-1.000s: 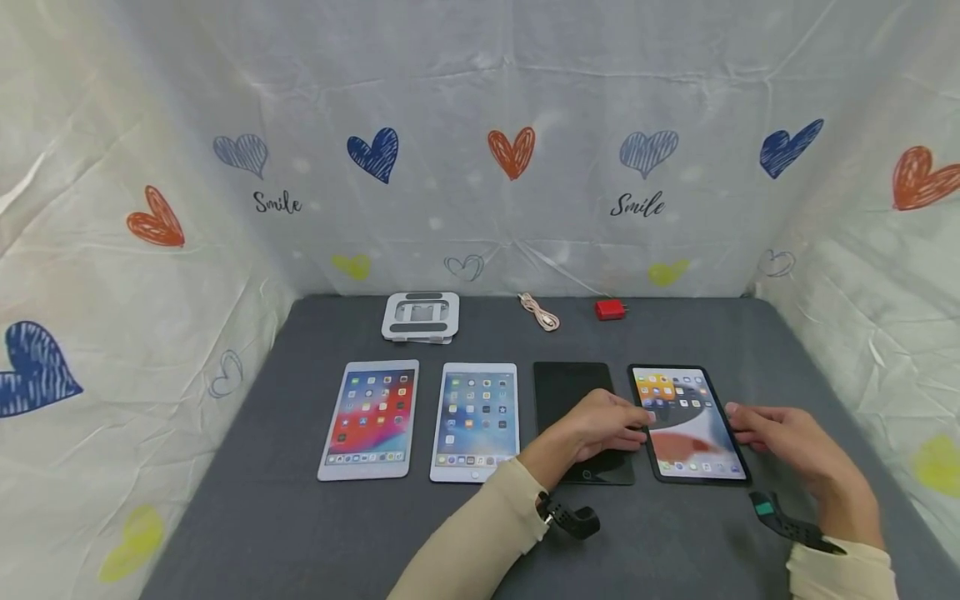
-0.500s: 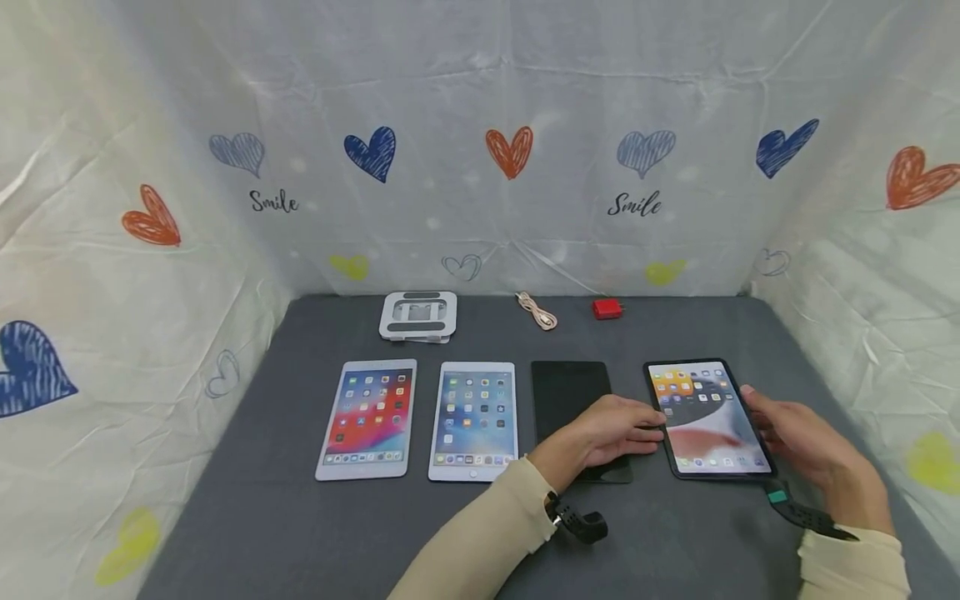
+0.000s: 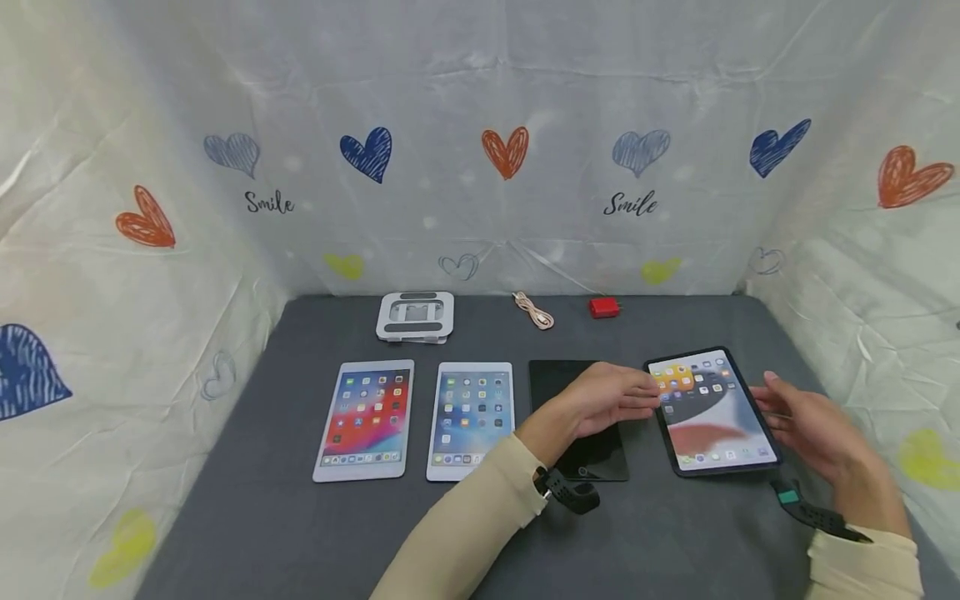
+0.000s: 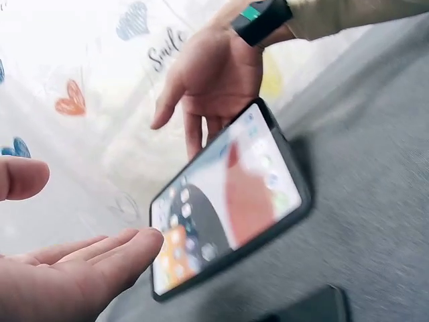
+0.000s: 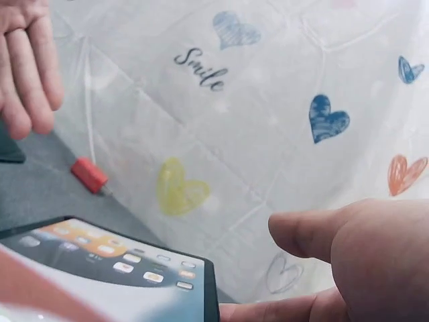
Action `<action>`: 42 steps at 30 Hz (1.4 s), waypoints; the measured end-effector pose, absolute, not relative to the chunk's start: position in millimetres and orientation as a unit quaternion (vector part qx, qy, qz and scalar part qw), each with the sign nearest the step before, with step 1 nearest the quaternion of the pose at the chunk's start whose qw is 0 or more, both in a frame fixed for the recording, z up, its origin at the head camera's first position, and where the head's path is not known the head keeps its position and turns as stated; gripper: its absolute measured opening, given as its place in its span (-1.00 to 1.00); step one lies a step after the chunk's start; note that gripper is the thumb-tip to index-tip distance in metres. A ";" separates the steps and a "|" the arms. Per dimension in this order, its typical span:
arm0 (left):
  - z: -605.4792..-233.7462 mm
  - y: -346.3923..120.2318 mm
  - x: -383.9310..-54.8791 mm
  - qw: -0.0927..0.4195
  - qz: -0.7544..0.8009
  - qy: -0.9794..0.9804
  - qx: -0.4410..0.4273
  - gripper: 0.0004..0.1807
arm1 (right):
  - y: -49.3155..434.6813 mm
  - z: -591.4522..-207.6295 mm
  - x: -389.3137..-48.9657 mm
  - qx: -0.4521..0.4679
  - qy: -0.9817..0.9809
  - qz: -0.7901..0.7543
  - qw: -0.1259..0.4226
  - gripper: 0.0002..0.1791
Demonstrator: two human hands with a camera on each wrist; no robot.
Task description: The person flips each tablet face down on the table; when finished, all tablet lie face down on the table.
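A dark-framed tablet point(image 3: 720, 417) with its screen lit sits between my two hands at the right of the head view. Part of it stands off the grey surface, with a shadow beneath. My left hand point(image 3: 603, 400) has its fingers straight at the tablet's left edge, thumb held apart in the left wrist view. On the other side, my right hand point(image 3: 817, 433) has its fingers at the right edge, partly hidden by the tablet point(image 4: 228, 194). Its thumb point(image 5: 301, 233) is raised off the frame. Under my left forearm and hand lies a black tablet point(image 3: 600, 454), screen dark.
Two white tablets, one with a red-and-blue screen point(image 3: 367, 417) and one with a blue screen point(image 3: 476, 408), lie to the left. Along the back are a folded white stand point(image 3: 415, 317), a coiled cable point(image 3: 534, 311) and a red charger point(image 3: 604, 307). Heart-printed sheeting point(image 3: 420, 217) surrounds the table.
The dark-framed tablet has shifted right, away from the black tablet, and tilted up off the surface. My right hand has moved right with it, and its thumb has come off the edge.
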State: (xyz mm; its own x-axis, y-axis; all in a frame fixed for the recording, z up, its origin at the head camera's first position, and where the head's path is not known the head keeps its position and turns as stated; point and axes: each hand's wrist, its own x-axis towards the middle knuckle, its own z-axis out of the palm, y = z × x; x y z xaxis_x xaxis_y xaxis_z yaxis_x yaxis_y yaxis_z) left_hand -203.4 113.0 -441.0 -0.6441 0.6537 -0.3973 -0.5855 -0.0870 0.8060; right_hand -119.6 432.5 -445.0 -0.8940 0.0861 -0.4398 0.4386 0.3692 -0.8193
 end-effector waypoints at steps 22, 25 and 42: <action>-386.9 113.0 -207.8 0.465 0.767 0.431 0.098 -0.51 | 352.4 -387.8 -125.5 0.086 0.881 -0.457 0.089 -0.07; -385.3 112.2 -207.4 0.454 0.770 0.438 0.095 -0.49 | 345.5 -384.9 -125.6 0.077 0.885 -0.452 0.085 -0.08; -399.2 92.1 -207.1 0.408 0.787 0.457 0.078 -0.48 | 322.9 -389.4 -127.0 -0.015 0.840 -0.531 0.110 -0.22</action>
